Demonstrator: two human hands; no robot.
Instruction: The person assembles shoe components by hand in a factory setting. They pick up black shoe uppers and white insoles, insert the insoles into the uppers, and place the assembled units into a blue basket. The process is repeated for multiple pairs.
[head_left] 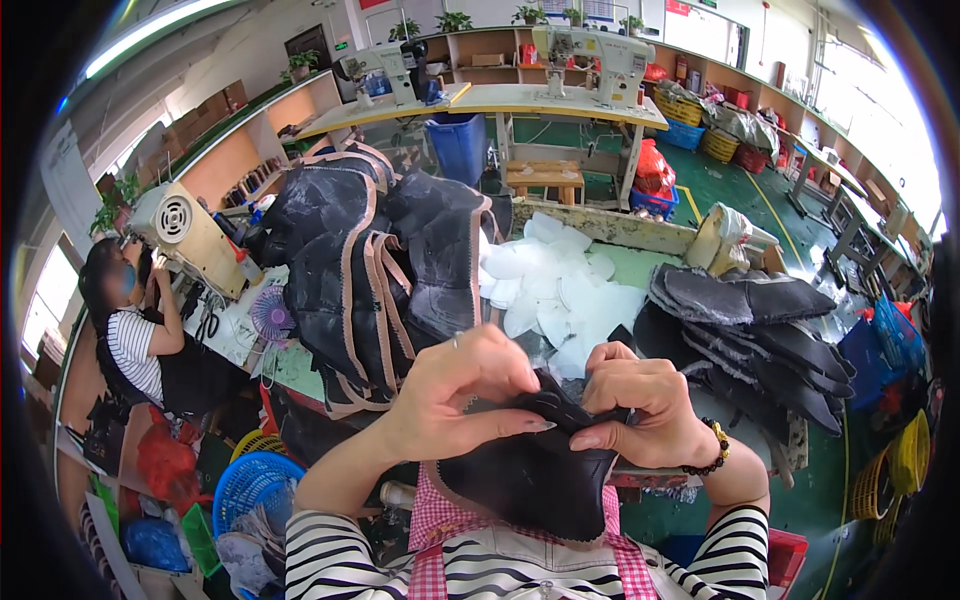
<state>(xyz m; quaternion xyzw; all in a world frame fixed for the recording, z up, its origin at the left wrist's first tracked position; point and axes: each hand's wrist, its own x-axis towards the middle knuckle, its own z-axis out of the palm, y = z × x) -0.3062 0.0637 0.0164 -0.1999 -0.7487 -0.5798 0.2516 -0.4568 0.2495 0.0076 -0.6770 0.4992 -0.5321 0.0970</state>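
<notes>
A black leather-like piece with a tan zigzag edge (530,475) hangs in front of my apron, its upper edge folded between my fingers. My left hand (465,385) pinches that edge with thumb and fingers, and my right hand (640,410) grips it close by on the right. Beyond my left hand lies a heap of black pieces with tan zigzag borders (330,230). White thin pads (550,270) are spread over the table past my hands. To the right is a stack of black pieces with grey fuzzy edges (740,330).
At the left a person in a striped shirt (135,345) sits by a cream sewing machine (180,235). A small purple fan (272,312) stands on the table. Blue basket (255,485) sits low on my left. Across the room, a long bench (480,100) carries more sewing machines.
</notes>
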